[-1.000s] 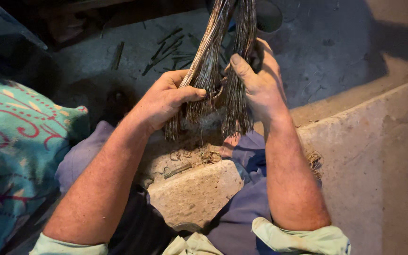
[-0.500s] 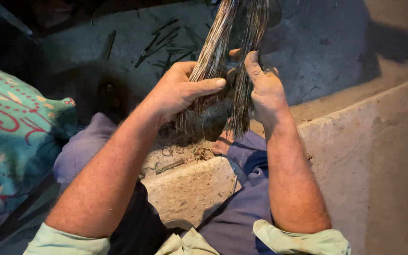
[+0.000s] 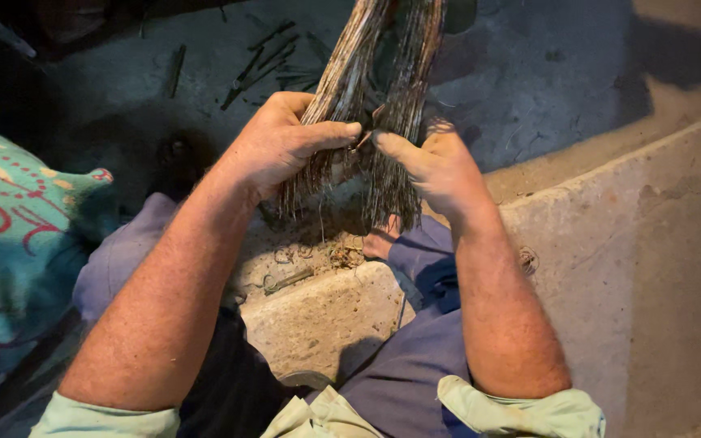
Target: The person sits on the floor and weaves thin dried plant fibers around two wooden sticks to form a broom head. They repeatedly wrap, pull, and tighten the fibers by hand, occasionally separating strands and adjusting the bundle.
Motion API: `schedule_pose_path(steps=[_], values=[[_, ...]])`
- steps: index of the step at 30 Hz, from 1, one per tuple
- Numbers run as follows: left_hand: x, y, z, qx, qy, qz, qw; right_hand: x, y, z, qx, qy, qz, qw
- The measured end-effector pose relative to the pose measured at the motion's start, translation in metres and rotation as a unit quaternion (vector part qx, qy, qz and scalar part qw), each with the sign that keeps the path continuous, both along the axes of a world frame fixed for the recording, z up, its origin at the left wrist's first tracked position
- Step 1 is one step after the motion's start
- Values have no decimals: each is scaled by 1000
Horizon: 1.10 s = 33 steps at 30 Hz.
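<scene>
1. Dry, straw-coloured bundle of sticks point(image 3: 367, 105), held upright and running out of the top of the view, cut ends hanging just above a stone block point(image 3: 326, 312).
2. Left hand point(image 3: 273, 146) wrapped round the left part of the bundle, fingers closed tight, thumb pressed across the front.
3. Right hand point(image 3: 440, 174) closed on the right part of the bundle, thumb pointing toward the left thumb, tips almost touching.
4. Between the knees: purple trousers point(image 3: 415, 357) on either side of the block, bits of debris lying on top of it.
5. Pale green rolled sleeves point(image 3: 521, 410) at the bottom edge.
6. Loose dark sticks point(image 3: 261, 61) scattered on the grey floor point(image 3: 545, 89) beyond the hands.
7. Teal patterned cloth point(image 3: 18, 235) at the far left; concrete ledge point(image 3: 634, 251) on the right.
</scene>
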<state>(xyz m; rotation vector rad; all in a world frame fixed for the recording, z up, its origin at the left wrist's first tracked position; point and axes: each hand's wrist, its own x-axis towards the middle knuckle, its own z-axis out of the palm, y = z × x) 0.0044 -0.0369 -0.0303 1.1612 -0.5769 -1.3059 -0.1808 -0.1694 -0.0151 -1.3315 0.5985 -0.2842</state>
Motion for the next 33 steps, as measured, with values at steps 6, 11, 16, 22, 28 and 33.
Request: schedule_pose_path(steps=[6,11,16,22,28,33], values=[[2,-2,-1,-10,17,-8,1000,0,1,-8,-97,44,12,994],[3,-2,-4,-16,33,-9,999,4,2,-8,-39,-22,-5,999],[4,-4,-4,-8,18,6,1000,4,3,2,-170,-76,-73,980],[1,-4,-1,-11,33,-4,999,-3,11,18,-316,-52,-153,935],[-1,-4,3,-9,33,3,999,-7,20,25,-297,-36,-115,947],[1,-1,5,-14,45,-9,999,5,19,20,-262,9,-52,964]])
